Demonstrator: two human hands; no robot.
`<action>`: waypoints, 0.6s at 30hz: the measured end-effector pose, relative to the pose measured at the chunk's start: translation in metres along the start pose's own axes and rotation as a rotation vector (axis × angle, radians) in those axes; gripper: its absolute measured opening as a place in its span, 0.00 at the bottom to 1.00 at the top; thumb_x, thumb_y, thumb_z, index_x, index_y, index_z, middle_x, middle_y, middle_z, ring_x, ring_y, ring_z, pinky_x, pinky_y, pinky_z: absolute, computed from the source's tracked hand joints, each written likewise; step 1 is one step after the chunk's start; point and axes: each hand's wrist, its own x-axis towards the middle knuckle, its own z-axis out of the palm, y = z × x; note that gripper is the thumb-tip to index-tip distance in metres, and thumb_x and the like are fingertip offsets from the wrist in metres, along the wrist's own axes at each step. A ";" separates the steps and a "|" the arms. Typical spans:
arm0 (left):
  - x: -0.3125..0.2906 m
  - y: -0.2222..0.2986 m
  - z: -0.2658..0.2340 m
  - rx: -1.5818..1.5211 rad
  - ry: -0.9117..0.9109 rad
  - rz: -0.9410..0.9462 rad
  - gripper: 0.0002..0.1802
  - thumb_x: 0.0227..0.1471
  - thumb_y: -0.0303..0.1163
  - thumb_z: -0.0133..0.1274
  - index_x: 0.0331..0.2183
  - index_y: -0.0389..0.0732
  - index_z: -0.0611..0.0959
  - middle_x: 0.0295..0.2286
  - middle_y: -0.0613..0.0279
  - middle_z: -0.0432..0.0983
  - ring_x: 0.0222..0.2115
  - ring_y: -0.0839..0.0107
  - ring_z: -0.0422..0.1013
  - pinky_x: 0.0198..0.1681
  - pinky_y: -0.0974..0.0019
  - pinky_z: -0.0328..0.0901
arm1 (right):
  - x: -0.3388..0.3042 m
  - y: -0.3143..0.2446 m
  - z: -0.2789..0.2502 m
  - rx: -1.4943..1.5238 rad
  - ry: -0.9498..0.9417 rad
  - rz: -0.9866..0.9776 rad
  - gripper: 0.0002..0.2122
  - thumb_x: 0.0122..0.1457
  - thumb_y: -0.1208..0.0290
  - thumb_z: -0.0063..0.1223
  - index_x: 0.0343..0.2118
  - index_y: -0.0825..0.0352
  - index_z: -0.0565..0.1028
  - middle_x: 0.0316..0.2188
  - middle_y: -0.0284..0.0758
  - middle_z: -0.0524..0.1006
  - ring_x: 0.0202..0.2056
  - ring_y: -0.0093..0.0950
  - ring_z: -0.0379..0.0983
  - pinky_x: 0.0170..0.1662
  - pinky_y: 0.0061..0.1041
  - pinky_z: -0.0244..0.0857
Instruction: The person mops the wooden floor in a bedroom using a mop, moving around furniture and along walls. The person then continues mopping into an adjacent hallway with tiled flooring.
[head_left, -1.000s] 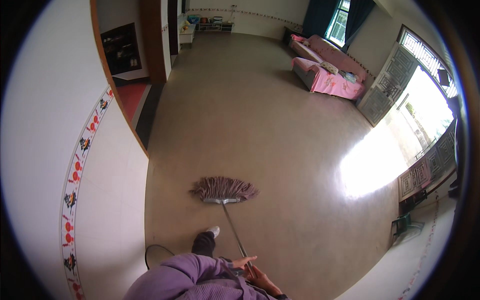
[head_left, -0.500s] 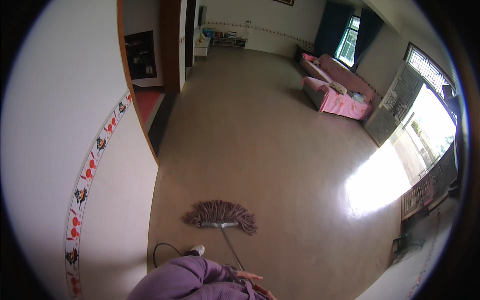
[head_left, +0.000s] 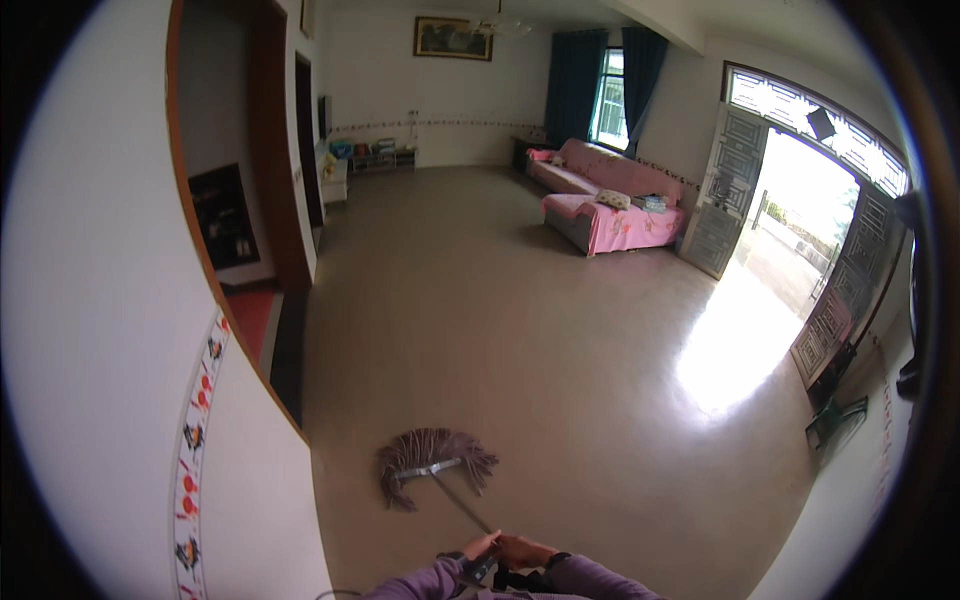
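Observation:
A mop [head_left: 434, 447] with brownish-purple strands lies fanned out on the floor in front of me. Its metal clamp joins a thin handle that slants down to the right, toward my body. My left hand [head_left: 481, 547] is closed around the upper handle. Right beside it, my right hand [head_left: 524, 551] also grips the handle, its wrist wearing a dark band. Purple sleeves cover both forearms. Part of the handle is hidden beneath my fingers.
A white wall with a patterned tile band [head_left: 196, 440] and a doorway stand close on the left. Farther off is a pink-covered sofa [head_left: 620, 228]. On the right are an open double door [head_left: 722, 190] and a green chair [head_left: 836, 420]. A low shelf [head_left: 378, 158] sits at the back.
My view has tilted up, showing more of the far room. The mop's strands have swung and its clamp now tilts. My hands, spread before, are now together on the handle.

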 end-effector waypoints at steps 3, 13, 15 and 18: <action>-0.009 0.018 -0.053 0.010 0.144 0.007 0.23 0.54 0.52 0.41 0.28 0.40 0.75 0.19 0.62 0.73 0.18 0.73 0.67 0.23 0.72 0.63 | 0.046 -0.038 0.012 -0.061 0.003 -0.235 0.13 0.53 0.69 0.48 0.41 0.63 0.67 0.25 0.33 0.71 0.21 0.21 0.66 0.22 0.23 0.61; -0.051 0.007 -0.091 -0.050 0.220 0.014 0.22 0.58 0.46 0.35 0.40 0.37 0.72 0.29 0.55 0.72 0.28 0.65 0.70 0.27 0.63 0.65 | 0.072 -0.060 0.034 0.008 -0.123 0.001 0.20 0.52 0.67 0.49 0.47 0.70 0.63 0.40 0.40 0.71 0.40 0.28 0.66 0.42 0.28 0.62; -0.053 -0.002 -0.081 0.046 0.166 -0.073 0.22 0.59 0.45 0.34 0.40 0.36 0.72 0.30 0.54 0.73 0.29 0.64 0.70 0.29 0.63 0.66 | 0.042 -0.066 0.035 0.192 -0.151 0.014 0.21 0.52 0.66 0.49 0.47 0.69 0.62 0.38 0.38 0.71 0.37 0.26 0.67 0.40 0.27 0.62; -0.040 -0.031 -0.059 -0.222 0.091 -0.232 0.21 0.59 0.43 0.32 0.39 0.36 0.72 0.30 0.53 0.74 0.28 0.63 0.71 0.31 0.64 0.67 | -0.003 -0.061 0.035 0.088 -0.089 0.059 0.17 0.53 0.68 0.47 0.46 0.66 0.65 0.30 0.34 0.72 0.30 0.22 0.67 0.31 0.26 0.62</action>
